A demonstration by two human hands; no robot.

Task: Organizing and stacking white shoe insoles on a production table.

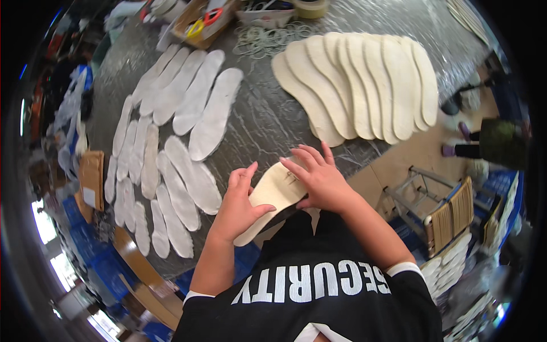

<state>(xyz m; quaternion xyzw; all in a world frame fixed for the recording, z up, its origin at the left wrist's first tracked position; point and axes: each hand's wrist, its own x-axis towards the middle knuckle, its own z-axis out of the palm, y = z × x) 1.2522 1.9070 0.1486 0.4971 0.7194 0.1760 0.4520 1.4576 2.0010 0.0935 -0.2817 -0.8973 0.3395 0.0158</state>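
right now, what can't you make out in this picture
All in the head view:
Cream insole in the left hand: underside faces away; the left hand and right hand cover parts of its edges.
Dark marks on it: too small to identify.
Row of cream insoles: mostly overlapped by their neighbours.
Cardboard box: cut off by the upper edge.
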